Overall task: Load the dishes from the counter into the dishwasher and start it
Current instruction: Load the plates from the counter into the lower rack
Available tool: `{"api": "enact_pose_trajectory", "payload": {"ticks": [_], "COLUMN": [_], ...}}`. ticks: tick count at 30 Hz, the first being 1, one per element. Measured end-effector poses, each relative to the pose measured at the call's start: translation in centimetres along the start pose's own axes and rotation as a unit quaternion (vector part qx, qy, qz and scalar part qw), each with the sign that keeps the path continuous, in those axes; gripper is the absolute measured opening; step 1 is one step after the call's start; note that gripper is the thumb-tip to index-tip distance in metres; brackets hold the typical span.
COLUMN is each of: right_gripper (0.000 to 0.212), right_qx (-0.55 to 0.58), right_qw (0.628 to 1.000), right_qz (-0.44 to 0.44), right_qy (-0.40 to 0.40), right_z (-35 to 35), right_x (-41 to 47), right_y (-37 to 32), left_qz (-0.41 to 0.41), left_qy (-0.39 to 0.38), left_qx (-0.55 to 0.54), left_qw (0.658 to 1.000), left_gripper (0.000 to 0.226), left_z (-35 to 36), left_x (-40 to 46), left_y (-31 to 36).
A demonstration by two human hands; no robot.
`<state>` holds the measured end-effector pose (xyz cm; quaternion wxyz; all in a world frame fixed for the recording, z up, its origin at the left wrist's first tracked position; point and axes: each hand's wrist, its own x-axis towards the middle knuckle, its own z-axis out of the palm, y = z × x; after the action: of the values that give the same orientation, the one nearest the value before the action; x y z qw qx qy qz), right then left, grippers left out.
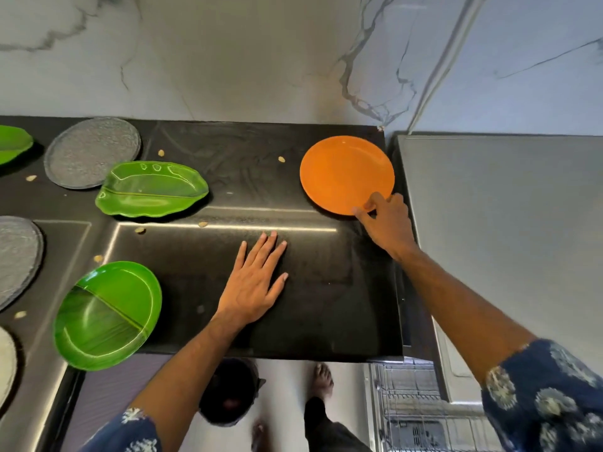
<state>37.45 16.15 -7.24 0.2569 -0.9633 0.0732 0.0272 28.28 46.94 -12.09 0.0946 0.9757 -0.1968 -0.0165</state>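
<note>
A: Where is our right hand?

B: At the near rim of the orange plate. Our thumb and fingers pinch that rim, with the plate lying flat on the black counter.

A: And the left hand?

B: Flat on the counter, nearer to us than the orange plate and to its left. Its fingers are straight and slightly spread, holding nothing.

A: Where does the orange plate sit?

B: At the far right corner of the counter, just beside the grey appliance top, with the marble wall behind it.

A: What else do we see on the counter?

B: Well left of the orange plate lies a green leaf-shaped dish, touching a grey round plate beyond it. Closer to us than those is a round green divided plate, at the counter's front edge. More plates are cut off at the left border. Small pale crumbs are scattered about, one just left of the orange plate.

A: And below the orange plate's corner?

B: A wire dishwasher rack shows under the counter's right end, with our bare feet on the floor beside it.
</note>
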Motion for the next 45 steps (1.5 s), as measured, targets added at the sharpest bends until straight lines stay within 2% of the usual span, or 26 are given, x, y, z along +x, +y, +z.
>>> {"api": "enact_pose_trajectory", "payload": {"ticks": [2,5,9,11,15,18,21,25,27,29,32,34,36,38,41,45], "right_gripper": [0.032,0.027,0.053,0.06,0.048,0.049,0.055,0.041,0.044,0.05,0.055,0.051,0.042,0.043,0.051,0.038], "right_qx": [0.032,0.146,0.281,0.357,0.537,0.593,0.617,0.64,0.64,0.635,0.62,0.6,0.569,0.529,0.458,0.345], "right_qw": [0.998,0.981,0.943,0.908,0.804,0.759,0.729,0.675,0.665,0.655,0.626,0.627,0.63,0.645,0.701,0.788], "right_qz": [0.044,0.122,0.173,0.215,0.255,0.27,0.287,0.341,0.355,0.373,0.411,0.427,0.457,0.49,0.511,0.497], "right_qy": [0.021,0.024,0.049,0.035,-0.022,0.015,0.074,0.134,0.151,0.171,0.235,0.253,0.264,0.252,0.193,0.115], "right_z": [0.2,0.3,-1.0,-2.1,-3.9,-4.8,-5.6,-6.1,-6.4,-6.4,-6.3,-5.9,-5.4,-4.5,-2.9,0.9], "right_x": [-2.1,-4.7,-6.5,-7.9,-13.2,-19.6,-26.4,-35.0,-39.2,-42.9,-48.3,-51.0,-53.6,-55.9,-56.6,-54.3], "right_y": [1.1,2.2,2.7,2.7,3.0,4.0,5.8,10.2,12.5,14.5,18.1,20.4,23.3,27.4,31.6,39.3], "left_qz": [0.001,-0.002,-0.002,0.003,0.011,0.054,0.165,0.313,0.39,0.478,0.602,0.632,0.633,0.619,0.566,0.472], "left_qy": [0.001,0.005,0.011,0.012,0.015,0.022,0.012,-0.006,-0.016,-0.03,-0.067,-0.1,-0.14,-0.179,-0.212,-0.256], "left_qx": [-0.006,-0.013,-0.034,-0.04,-0.049,-0.063,-0.046,-0.039,-0.044,-0.049,-0.048,-0.049,-0.05,-0.054,-0.04,-0.011], "left_qw": [1.0,1.0,0.999,0.999,0.999,0.996,0.985,0.949,0.92,0.877,0.794,0.767,0.76,0.763,0.795,0.843], "left_gripper": [0.066,0.064,0.062,0.059,0.054,0.049,0.052,0.051,0.05,0.049,0.051,0.051,0.048,0.046,0.045,0.05], "left_z": [0.0,0.0,-0.2,-0.3,-0.3,-0.5,-0.9,-0.4,0.3,1.3,3.7,5.5,7.6,10.1,12.9,20.2], "left_x": [-0.1,-0.1,-0.1,-0.2,-0.3,-0.8,-1.6,-3.0,-3.9,-4.7,-6.4,-7.3,-8.0,-8.4,-8.7,-7.7], "left_y": [0.0,-0.1,0.0,0.1,0.1,0.3,1.1,6.4,11.2,16.1,23.0,26.3,29.3,32.7,35.4,40.8]}}
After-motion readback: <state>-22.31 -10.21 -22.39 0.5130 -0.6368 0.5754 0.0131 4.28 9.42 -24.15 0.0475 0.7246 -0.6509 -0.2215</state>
